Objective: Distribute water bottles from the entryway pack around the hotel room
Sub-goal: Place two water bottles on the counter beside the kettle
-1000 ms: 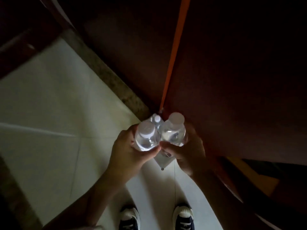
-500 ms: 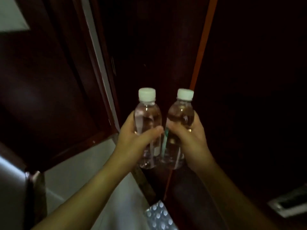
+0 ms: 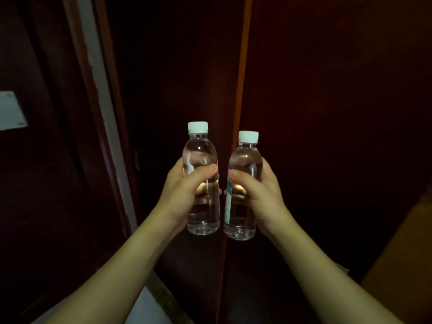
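While arms extend | left hand [image 3: 184, 190] grasps left bottle [image 3: 202, 183] | right hand [image 3: 259, 195] grasps right bottle [image 3: 243, 185]

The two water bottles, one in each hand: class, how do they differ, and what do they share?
The left-hand bottle is held slightly higher than the right-hand bottle. A teal-and-white label edge shows plainly on the right-hand bottle, only faintly on the left-hand bottle. Both are upright, clear, white-capped and full.

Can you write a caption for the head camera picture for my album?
Left hand and right hand each grip an upright, capped water bottle before dark wooden panels.
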Available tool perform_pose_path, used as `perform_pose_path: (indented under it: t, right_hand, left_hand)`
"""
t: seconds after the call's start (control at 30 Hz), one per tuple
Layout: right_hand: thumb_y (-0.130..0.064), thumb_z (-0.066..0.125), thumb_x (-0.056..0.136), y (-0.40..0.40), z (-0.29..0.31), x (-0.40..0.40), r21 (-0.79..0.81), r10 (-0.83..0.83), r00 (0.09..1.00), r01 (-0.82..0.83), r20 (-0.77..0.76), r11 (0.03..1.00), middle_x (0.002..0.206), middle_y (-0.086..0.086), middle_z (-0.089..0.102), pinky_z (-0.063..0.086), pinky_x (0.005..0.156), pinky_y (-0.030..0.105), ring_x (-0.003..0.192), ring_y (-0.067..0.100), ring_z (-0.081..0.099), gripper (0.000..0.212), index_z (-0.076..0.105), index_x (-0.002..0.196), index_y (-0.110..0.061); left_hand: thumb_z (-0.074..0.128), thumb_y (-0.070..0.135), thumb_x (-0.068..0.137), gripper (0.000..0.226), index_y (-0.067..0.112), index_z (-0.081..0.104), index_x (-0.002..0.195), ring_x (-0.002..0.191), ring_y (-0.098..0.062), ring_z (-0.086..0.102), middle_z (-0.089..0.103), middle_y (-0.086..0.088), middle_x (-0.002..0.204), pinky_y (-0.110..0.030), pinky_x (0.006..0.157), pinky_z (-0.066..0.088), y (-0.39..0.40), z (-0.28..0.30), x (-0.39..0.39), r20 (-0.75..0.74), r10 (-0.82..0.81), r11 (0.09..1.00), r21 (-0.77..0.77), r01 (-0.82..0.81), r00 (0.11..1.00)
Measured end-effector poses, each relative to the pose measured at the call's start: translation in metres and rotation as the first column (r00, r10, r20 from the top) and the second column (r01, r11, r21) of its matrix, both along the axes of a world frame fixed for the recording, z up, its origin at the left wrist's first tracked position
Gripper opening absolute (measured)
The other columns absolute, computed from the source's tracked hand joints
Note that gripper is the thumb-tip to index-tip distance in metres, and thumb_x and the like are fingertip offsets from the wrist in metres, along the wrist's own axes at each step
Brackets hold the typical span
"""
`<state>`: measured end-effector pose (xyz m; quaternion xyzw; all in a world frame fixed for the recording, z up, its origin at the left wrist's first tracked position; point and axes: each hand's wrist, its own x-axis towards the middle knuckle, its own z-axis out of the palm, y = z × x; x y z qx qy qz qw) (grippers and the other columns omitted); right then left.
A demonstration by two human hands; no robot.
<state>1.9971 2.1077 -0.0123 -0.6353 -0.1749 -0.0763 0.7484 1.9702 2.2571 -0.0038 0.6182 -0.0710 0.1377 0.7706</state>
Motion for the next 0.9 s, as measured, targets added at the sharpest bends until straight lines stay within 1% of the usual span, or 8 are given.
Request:
perform_pose_path:
  t: [0.17, 0.33, 0.43, 0.6, 0.7, 0.77, 0.83, 0.9]
  right_hand:
    - [-0.027, 0.075, 0.071, -0.06, 0.006, -0.031, -0.036, -0.24, 0.971, 0.24, 0.005, 0.97, 0.09, 0.002, 0.071, 0.058, 0.084, 0.055, 0.086, 0.028, 0.071, 0.025, 0.067, 0.094, -0.029]
    - [-0.036, 0.079, 0.061, -0.156, 0.016, -0.104, -0.025, -0.554, 0.832, 0.554, 0.007, 0.832, 0.09, 0.004, 0.069, 0.058, 0.078, 0.051, 0.083, 0.03, 0.069, 0.035, 0.066, 0.094, -0.032]
    - [-0.038, 0.078, 0.058, -0.212, 0.024, -0.171, -0.021, -0.723, 0.691, 0.723, 0.006, 0.691, 0.09, 0.005, 0.068, 0.059, 0.073, 0.047, 0.082, 0.027, 0.069, 0.049, 0.063, 0.103, -0.024]
    - [-0.025, 0.077, 0.064, -0.286, 0.039, -0.305, 0.037, -0.912, 0.407, 0.912, 0.042, 0.409, 0.082, 0.006, 0.066, 0.055, 0.071, 0.046, 0.074, 0.027, 0.065, 0.031, 0.065, 0.092, -0.027]
    - [-0.026, 0.077, 0.061, -0.32, 0.044, -0.393, 0.066, -0.969, 0.241, 0.968, 0.051, 0.244, 0.077, 0.0, 0.064, 0.054, 0.07, 0.041, 0.068, 0.018, 0.062, 0.037, 0.064, 0.096, -0.021]
    - [-0.029, 0.078, 0.059, -0.341, 0.045, -0.453, 0.074, -0.991, 0.122, 0.989, 0.058, 0.127, 0.075, -0.001, 0.065, 0.053, 0.074, 0.043, 0.068, 0.017, 0.062, 0.04, 0.065, 0.096, -0.018]
    - [-0.022, 0.077, 0.068, -0.358, 0.045, -0.514, 0.065, -0.998, 0.015, 0.998, 0.066, 0.019, 0.073, -0.003, 0.066, 0.054, 0.073, 0.044, 0.066, 0.015, 0.063, 0.029, 0.066, 0.094, -0.021]
    - [-0.013, 0.075, 0.078, -0.373, 0.047, -0.578, 0.053, -0.995, -0.076, 0.996, 0.06, -0.073, 0.076, -0.003, 0.071, 0.057, 0.064, 0.039, 0.072, 0.021, 0.067, 0.026, 0.064, 0.099, -0.022]
  left_hand:
    - [0.077, 0.021, 0.068, 0.039, 0.011, 0.065, 0.104, 0.071, -0.023, 0.069, 0.07, -0.006, 0.085, -0.024, 0.056, 0.055, -0.044, 0.01, 0.002, 0.018, -0.25, 0.968, 0.033, 0.249, 0.968]
    - [0.069, 0.02, 0.073, 0.031, 0.011, 0.064, 0.102, 0.068, -0.024, 0.068, 0.069, -0.006, 0.082, -0.027, 0.054, 0.055, -0.131, 0.01, -0.011, 0.006, -0.534, 0.845, 0.013, 0.534, 0.845]
    - [0.076, 0.022, 0.071, 0.034, 0.014, 0.064, 0.102, 0.067, -0.023, 0.069, 0.069, -0.006, 0.084, -0.03, 0.055, 0.056, -0.197, 0.013, -0.041, -0.002, -0.709, 0.705, 0.025, 0.709, 0.705]
    - [0.071, 0.024, 0.07, 0.038, 0.018, 0.063, 0.107, 0.068, -0.022, 0.07, 0.072, -0.001, 0.083, -0.027, 0.054, 0.055, -0.311, 0.028, -0.132, 0.019, -0.911, 0.411, 0.067, 0.909, 0.411]
    - [0.077, 0.019, 0.07, 0.036, 0.021, 0.065, 0.104, 0.071, -0.021, 0.071, 0.072, -0.002, 0.086, -0.025, 0.053, 0.056, -0.374, 0.036, -0.203, 0.029, -0.971, 0.238, 0.088, 0.967, 0.236]
    - [0.077, 0.02, 0.069, 0.029, 0.027, 0.069, 0.096, 0.074, -0.025, 0.07, 0.072, -0.005, 0.087, -0.028, 0.056, 0.057, -0.413, 0.037, -0.253, 0.024, -0.988, 0.155, 0.082, 0.985, 0.153]
    - [0.074, 0.024, 0.067, 0.028, 0.026, 0.07, 0.094, 0.072, -0.026, 0.071, 0.072, -0.007, 0.086, -0.03, 0.056, 0.056, -0.449, 0.035, -0.304, 0.017, -0.996, 0.091, 0.081, 0.993, 0.09]
    - [0.073, 0.023, 0.067, 0.03, 0.022, 0.069, 0.097, 0.069, -0.027, 0.071, 0.072, -0.009, 0.085, -0.029, 0.056, 0.055, -0.483, 0.033, -0.358, 0.007, -1.0, 0.011, 0.088, 0.996, 0.011]
